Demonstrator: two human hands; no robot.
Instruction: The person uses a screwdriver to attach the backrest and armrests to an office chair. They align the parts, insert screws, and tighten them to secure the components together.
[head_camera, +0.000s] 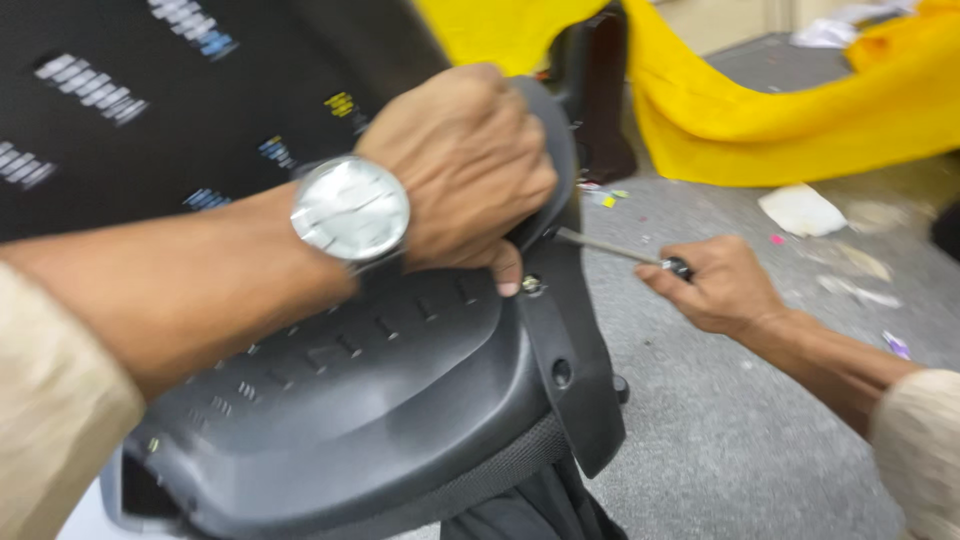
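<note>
Your left hand (465, 165) is clenched over the upper edge of the black moulded plastic chair shell (370, 400), fingers (507, 272) wrapped tight on it, thumb tip just beside the small metal screw (531, 286) at the shell's side bracket. The shell lies tilted across your lap area, above the grey carpeted floor (720, 430). Your right hand (720, 285) is closed on the black-handled steel screwdriver (620, 250), its tip angled toward that screw; contact is blurred and cannot be confirmed. Keep the shaft square to the screw head, press firmly, and hold the shell steady. Yellow cloth (780, 110) lies behind, well apart.
</note>
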